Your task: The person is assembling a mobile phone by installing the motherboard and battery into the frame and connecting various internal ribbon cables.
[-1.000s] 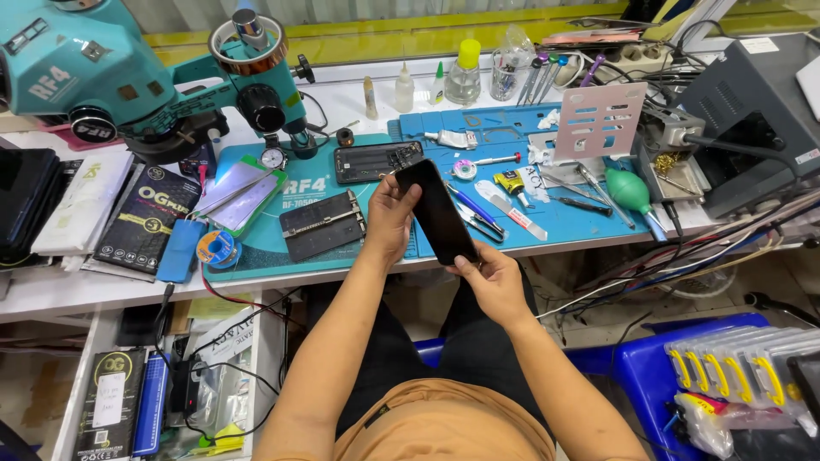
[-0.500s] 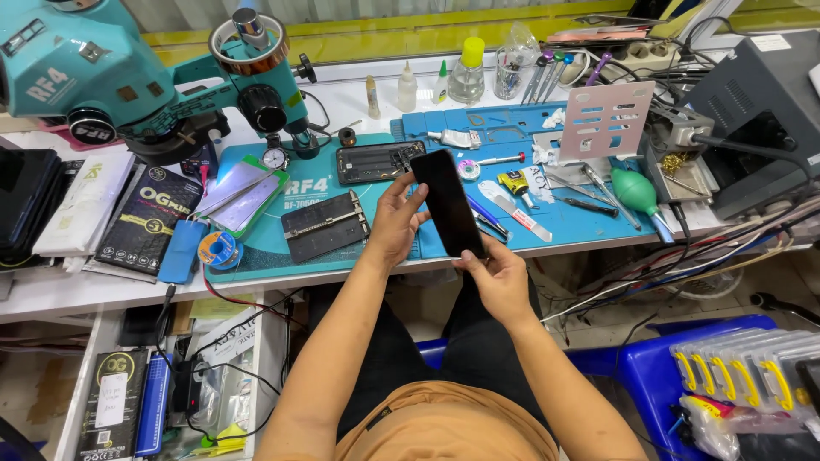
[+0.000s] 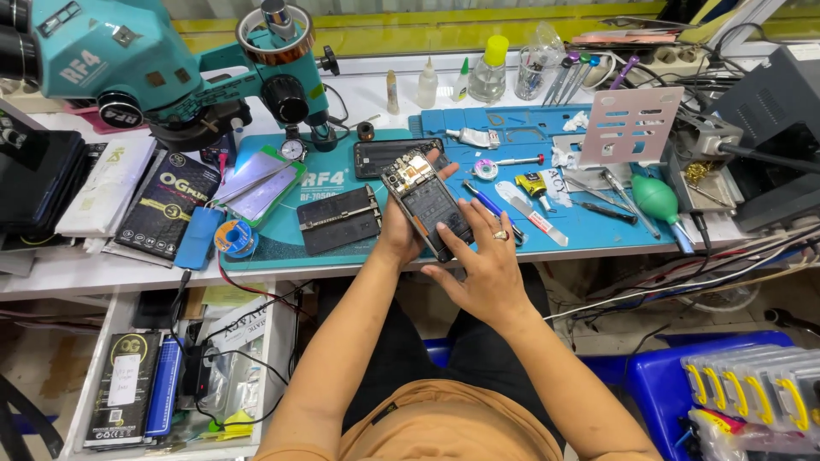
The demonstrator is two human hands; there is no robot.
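Both my hands hold an opened phone (image 3: pixel 424 201) above the near edge of the teal work mat (image 3: pixel 273 248). Its inner side faces up, showing the black battery and the circuit board at the far end. My left hand (image 3: pixel 400 232) grips it from underneath on the left side. From the near right, my right hand (image 3: pixel 478 256), a ring on one finger, rests its fingers on the phone's lower part. A second phone (image 3: pixel 389 156) lies flat on the mat just beyond.
A teal microscope (image 3: pixel 162 64) overhangs the bench's left. A black phone holder (image 3: pixel 339 219), solder wire spool (image 3: pixel 234 238), tweezers and screwdrivers on the blue mat (image 3: pixel 589 224), bottles (image 3: pixel 489 70), a green air blower (image 3: pixel 656 197) and a blue bin (image 3: pixel 683 384) lie around.
The phone has been turned over: its dark back showed before, now its open inside faces up. My right hand moved from its lower end onto its surface.
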